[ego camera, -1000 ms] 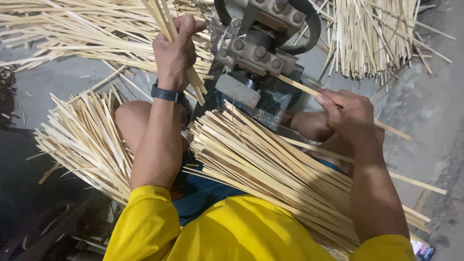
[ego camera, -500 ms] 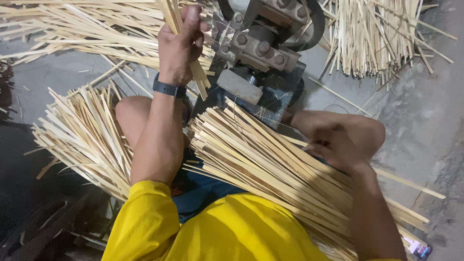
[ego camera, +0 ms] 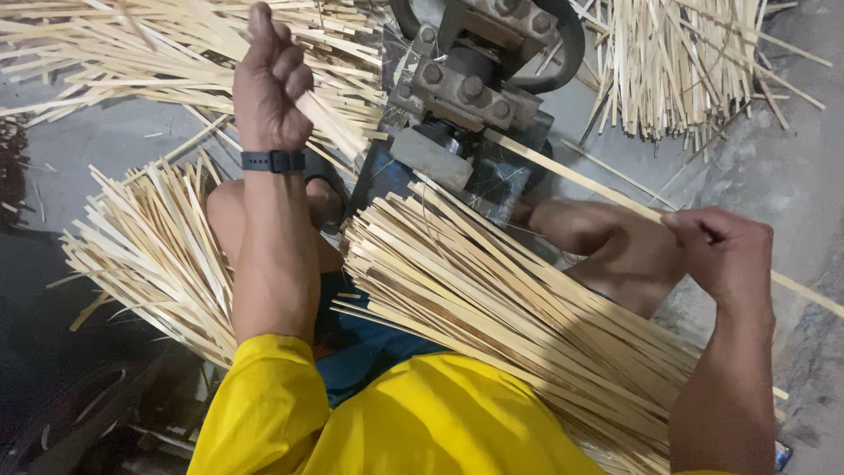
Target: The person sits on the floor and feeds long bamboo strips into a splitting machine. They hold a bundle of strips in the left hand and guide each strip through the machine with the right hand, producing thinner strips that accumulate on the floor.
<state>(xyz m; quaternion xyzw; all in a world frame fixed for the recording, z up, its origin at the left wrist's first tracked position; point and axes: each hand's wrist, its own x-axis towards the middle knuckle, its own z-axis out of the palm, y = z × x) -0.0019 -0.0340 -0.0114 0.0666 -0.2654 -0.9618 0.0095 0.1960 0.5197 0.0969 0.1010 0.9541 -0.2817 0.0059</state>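
Our right hand (ego camera: 721,251) is closed around a long bamboo strip (ego camera: 571,176), whose far end lies at the mouth of the small metal machine (ego camera: 475,97). Our left hand (ego camera: 271,79) is curled in a fist above the machine's left side, over the slivers (ego camera: 334,123) lying there; we cannot tell whether it grips any of them. As we judge it, feeding well means keeping the strip straight in line with the machine's opening, flat rather than twisted, and pushing steadily so it neither bows nor jams. Across our lap lies a thick bundle of strips (ego camera: 510,308), and a second bundle (ego camera: 149,246) rests on the floor by our left knee. More split bamboo is heaped at the upper left (ego camera: 105,44) and upper right (ego camera: 677,62) on the grey floor (ego camera: 791,149).
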